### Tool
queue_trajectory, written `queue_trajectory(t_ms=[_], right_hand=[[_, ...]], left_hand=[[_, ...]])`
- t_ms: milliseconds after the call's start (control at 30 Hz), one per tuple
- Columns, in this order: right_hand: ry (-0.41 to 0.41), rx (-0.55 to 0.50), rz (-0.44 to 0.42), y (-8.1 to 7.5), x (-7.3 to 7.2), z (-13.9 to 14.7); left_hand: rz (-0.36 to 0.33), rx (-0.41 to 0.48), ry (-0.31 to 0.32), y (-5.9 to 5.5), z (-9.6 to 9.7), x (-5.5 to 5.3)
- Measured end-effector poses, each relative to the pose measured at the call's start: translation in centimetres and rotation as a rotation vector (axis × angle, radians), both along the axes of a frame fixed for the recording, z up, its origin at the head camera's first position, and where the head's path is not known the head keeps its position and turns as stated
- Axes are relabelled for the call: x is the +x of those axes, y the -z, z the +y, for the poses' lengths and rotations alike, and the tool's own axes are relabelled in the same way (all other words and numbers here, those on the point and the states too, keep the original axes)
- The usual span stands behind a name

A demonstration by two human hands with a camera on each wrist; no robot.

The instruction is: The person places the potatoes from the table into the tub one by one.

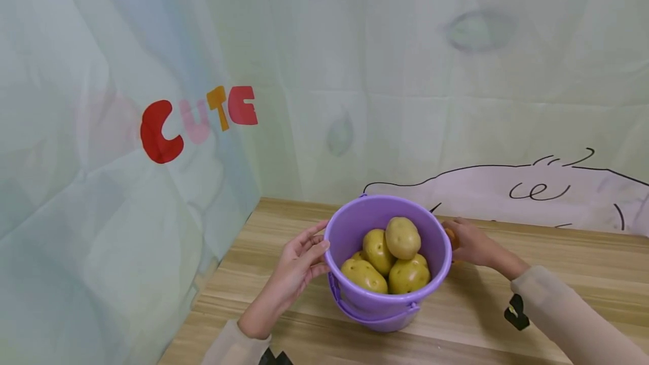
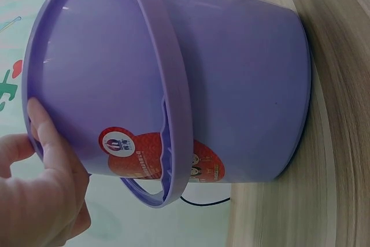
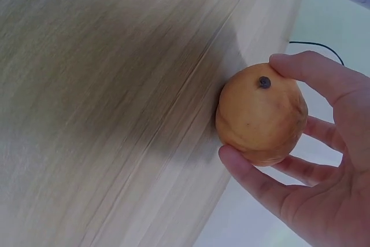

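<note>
A purple plastic bucket [image 1: 350, 296] stands upright on the wooden table, its handle hanging down over the near side. Several yellow-brown potatoes [image 1: 403, 238] lie heaped inside. My left hand [image 1: 299, 266] touches the bucket's rim on the left, with relaxed fingers spread along the outside. On the other side, my right hand [image 1: 471, 245] grips an orange round fruit [image 3: 260, 114] with a dark stem nub, its thumb and fingers curled around it. That fruit is held low, close over the table behind the bucket's right side, and the bucket partly hides it in the head view.
The wooden table [image 1: 552, 303] meets a pale printed cloth backdrop [image 1: 405, 100] at the back and left. Coloured letters spelling CUTE [image 1: 162, 134] are on the left cloth. A red sticker [image 2: 136, 154] marks the bucket's side.
</note>
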State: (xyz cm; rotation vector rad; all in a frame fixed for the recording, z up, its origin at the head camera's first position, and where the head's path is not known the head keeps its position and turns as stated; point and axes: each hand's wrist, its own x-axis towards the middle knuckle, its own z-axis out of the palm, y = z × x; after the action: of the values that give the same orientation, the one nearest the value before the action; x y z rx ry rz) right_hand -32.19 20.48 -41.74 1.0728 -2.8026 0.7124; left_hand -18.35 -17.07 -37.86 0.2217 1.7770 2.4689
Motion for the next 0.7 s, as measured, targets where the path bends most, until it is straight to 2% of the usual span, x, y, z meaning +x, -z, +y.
queue_trajectory(t_ms=[267, 433, 633, 700], right_hand=[[0.008, -0.006, 0.021, 0.2, 0.0, 0.4], [-0.004, -0.016, 0.064, 0.3, 0.2, 0.7], [-0.042, -0.027, 0.122, -0.3, 0.9, 0.9], [-0.045, -0.022, 0.118, -0.6, 1.2, 1.0]], left_hand=[[-0.01, 0.0, -0.003, -0.1, 0.0, 0.0], [-0.012, -0.001, -0.004, -0.1, 0.0, 0.1], [-0.012, -0.004, -0.003, -0.1, 0.0, 0.1], [-0.011, -0.005, -0.001, -0.1, 0.0, 0.1]])
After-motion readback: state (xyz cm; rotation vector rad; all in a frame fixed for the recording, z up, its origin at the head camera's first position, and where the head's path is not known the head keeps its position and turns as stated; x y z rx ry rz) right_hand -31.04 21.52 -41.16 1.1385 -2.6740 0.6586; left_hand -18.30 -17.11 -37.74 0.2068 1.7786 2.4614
